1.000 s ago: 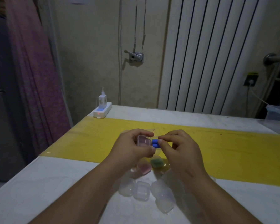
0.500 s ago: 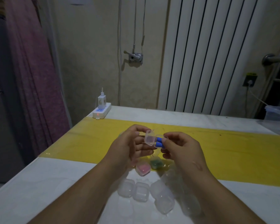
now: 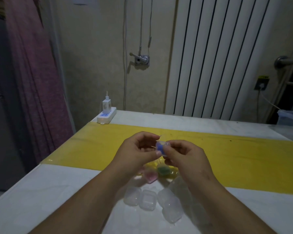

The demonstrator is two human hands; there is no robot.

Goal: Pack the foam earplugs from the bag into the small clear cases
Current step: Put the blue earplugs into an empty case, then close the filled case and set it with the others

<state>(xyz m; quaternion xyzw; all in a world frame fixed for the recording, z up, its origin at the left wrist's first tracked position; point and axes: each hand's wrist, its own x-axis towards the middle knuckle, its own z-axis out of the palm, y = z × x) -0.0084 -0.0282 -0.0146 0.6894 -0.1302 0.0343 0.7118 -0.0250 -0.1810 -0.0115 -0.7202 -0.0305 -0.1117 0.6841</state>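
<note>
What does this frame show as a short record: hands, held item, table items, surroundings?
Held item: small clear plastic case holding blue foam earplugs; cannot tell if the lid is shut
Left hand: left hand pinches the case, thumb against it
Right hand: right hand pinches its other side
Filled cases: clear case with pink contents; clear case with green contents
Empty cases: cluster of empty clear cases nearest the person
Surface: white table with yellow strip
Far corner: white power strip
</note>
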